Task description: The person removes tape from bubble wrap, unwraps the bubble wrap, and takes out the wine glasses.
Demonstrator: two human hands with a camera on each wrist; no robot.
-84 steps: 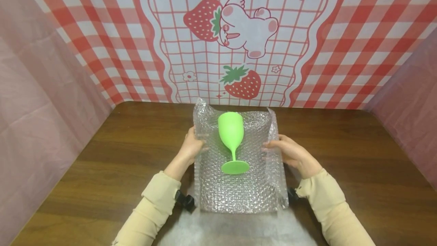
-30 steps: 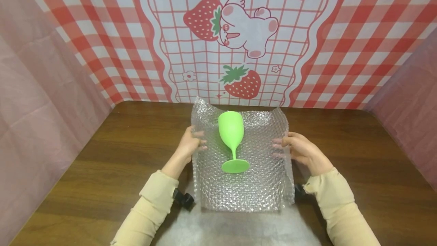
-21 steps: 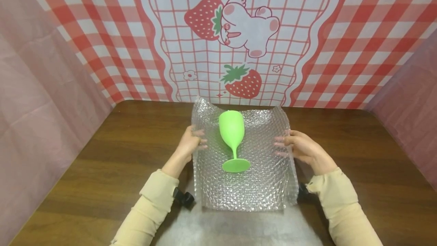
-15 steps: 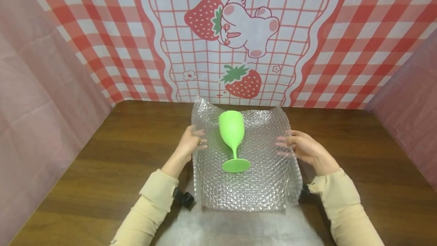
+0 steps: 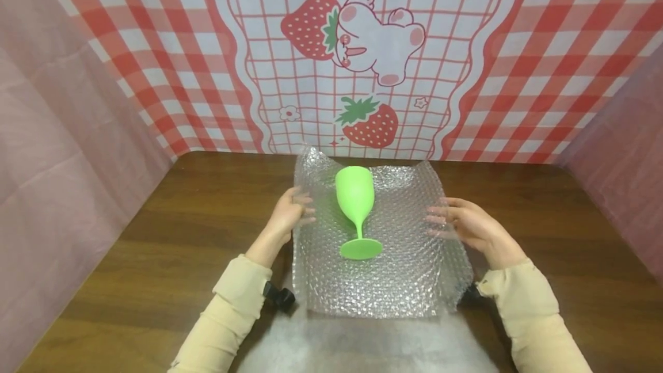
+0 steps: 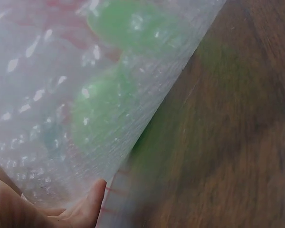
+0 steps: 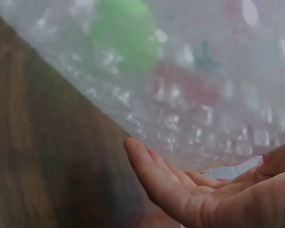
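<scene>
A light green plastic goblet lies on its side on a sheet of bubble wrap. Its bowl points away from me and its foot faces me. My left hand is at the wrap's left edge, fingers seen blurred through the plastic. On the opposite side my right hand has straight fingers under the wrap's right edge, which curves up over them. The right wrist view shows these fingers against the wrap's underside, with the goblet a green blur. A fingertip rises beside the wrap in the left wrist view.
The brown wooden table extends on both sides of the wrap. A red-and-white strawberry cloth hangs behind it, with pink curtains at the sides. A pale grey patch shows at the front.
My right hand has moved to the right, and the wrap's right side, folded inward before, now spreads outward. The left hand and the goblet have hardly moved.
</scene>
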